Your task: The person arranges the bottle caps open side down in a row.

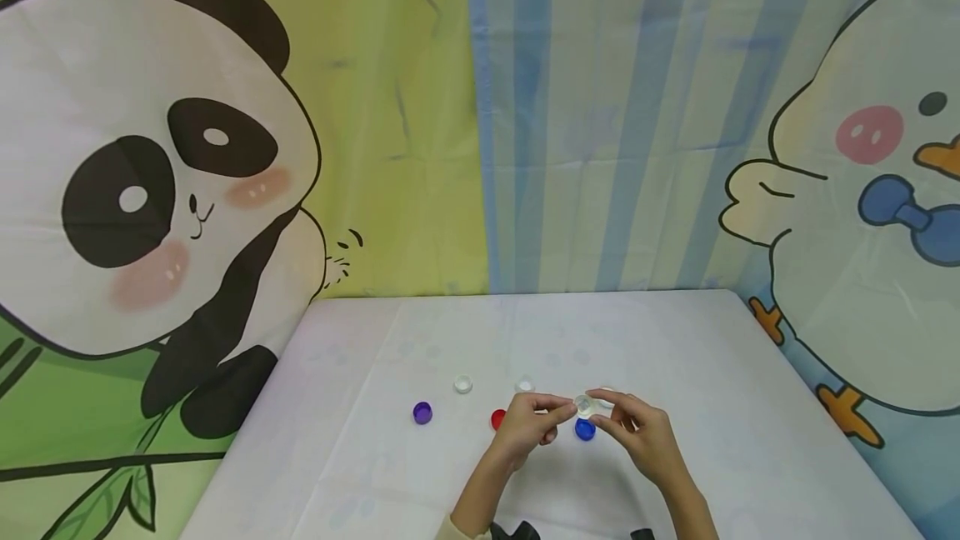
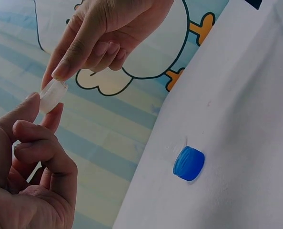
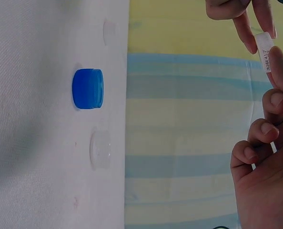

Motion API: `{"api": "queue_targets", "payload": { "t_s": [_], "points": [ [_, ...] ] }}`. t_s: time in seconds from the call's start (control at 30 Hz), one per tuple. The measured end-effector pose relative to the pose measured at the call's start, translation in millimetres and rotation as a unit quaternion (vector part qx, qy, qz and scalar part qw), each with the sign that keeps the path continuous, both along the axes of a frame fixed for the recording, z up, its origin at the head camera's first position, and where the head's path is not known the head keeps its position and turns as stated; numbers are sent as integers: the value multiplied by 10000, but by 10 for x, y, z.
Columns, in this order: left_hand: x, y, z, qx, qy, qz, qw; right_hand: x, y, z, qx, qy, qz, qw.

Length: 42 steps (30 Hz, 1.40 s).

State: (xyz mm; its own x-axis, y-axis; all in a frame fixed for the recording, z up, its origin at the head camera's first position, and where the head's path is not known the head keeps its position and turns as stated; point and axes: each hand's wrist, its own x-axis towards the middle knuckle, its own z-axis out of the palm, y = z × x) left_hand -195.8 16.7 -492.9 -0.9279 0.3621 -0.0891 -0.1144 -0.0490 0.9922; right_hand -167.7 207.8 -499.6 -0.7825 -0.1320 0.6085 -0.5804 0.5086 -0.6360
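Observation:
Both hands pinch one small translucent white bottle cap (image 1: 584, 406), held up in front of me over the table. My left hand (image 1: 528, 427) grips its left side between thumb and index finger, the other fingers curled in. From the right, my right hand (image 1: 641, 436) holds the opposite side with thumb and fingertips. Dark printed characters show on the side of the cap (image 3: 264, 51) in the right wrist view. Just below the hands, a blue bottle cap (image 1: 585, 429) rests on the table. A red cap (image 1: 498, 419) lies beside the left hand, partly hidden by it.
On the white-covered table (image 1: 390, 473), a purple cap (image 1: 422, 412) and a clear cap (image 1: 462, 384) lie to the left. Another clear cap (image 1: 524, 385) sits behind the left hand. The right wrist view shows a clear cap (image 3: 100, 150) near the blue one. Cartoon-printed curtains (image 1: 405, 107) hang behind.

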Motion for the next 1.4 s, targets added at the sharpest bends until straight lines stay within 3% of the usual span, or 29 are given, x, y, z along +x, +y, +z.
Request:
{"api": "queue_targets", "payload": {
  "t_s": [0.17, 0.4, 0.6, 0.73, 0.87, 0.93, 1.0, 1.17, 1.27, 1.4],
  "points": [
    [-4, -17, -4, -72, -13, 26, 10000, 0, 3, 10, 70, -81, -13, 9999],
    [0, -17, -21, 38, 157, 87, 9998, 151, -133, 300, 18, 20, -36, 10000],
    [19, -41, -2, -59, 400, 192, 9990, 176, -137, 312, 85, -367, -50, 9993],
    [30, -81, 53, -79, 738, 229, 9970, 193, -137, 296, 3, -685, -110, 9976],
    [74, -121, 152, -144, 1448, 189, 9892, 201, -142, 276, -197, -982, -187, 9948],
    [117, -137, 214, -174, 1960, 167, 9803, 205, -145, 274, -387, -1163, -161, 9923],
    [160, -139, 257, -190, 2545, 222, 9666, 205, -143, 272, -621, -1331, -75, 9891],
    [154, -101, 181, -512, 4002, 586, 9131, 162, -97, 197, -1100, -1526, 484, 9810],
    [104, -86, 92, -720, 4481, 691, 8884, 102, -61, 105, -1199, -1560, 829, 9769],
    [76, -92, 48, -896, 4883, 637, 8657, 57, -47, 37, -1285, -1709, 1050, 9712]
  ]
}}
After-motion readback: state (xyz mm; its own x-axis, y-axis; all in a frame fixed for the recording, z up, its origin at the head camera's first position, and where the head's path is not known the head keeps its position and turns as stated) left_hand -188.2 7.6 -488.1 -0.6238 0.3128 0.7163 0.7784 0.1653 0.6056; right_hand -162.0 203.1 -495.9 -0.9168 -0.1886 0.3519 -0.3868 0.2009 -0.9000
